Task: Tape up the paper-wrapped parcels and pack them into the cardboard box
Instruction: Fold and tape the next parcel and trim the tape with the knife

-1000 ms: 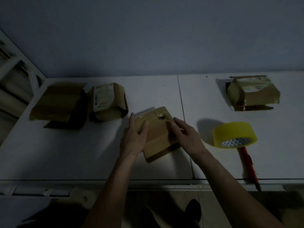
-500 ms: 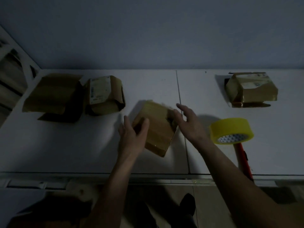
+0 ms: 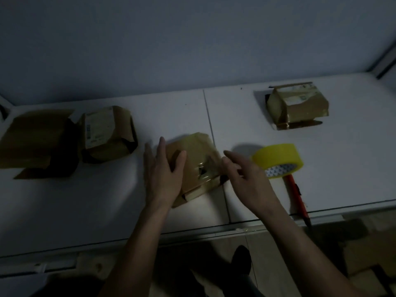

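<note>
A small brown paper-wrapped parcel with glossy clear tape across its top lies on the white table, near the front edge. The left hand rests on its left side, fingers straight and spread. The right hand hovers at its right edge, fingers loosely extended, holding nothing. An open, dark-mouthed cardboard box sits far left; its contents cannot be made out.
</note>
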